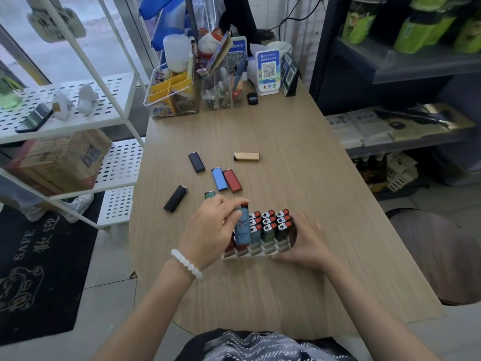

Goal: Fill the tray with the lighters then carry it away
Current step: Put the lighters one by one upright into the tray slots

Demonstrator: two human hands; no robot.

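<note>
A white slotted tray sits on the wooden table, with several lighters standing upright in its far rows. My left hand pinches a light-blue lighter upright over the tray's left side. My right hand grips the tray's right end. Loose on the table lie a blue lighter, a red lighter, two black lighters, a tan lighter and a teal one, partly hidden behind my left hand.
Clear organisers, a lucky-cat figure and QR-code stands crowd the table's far end. A white perforated shelf rack stands to the left, dark shelving with goods to the right. A stool is at right.
</note>
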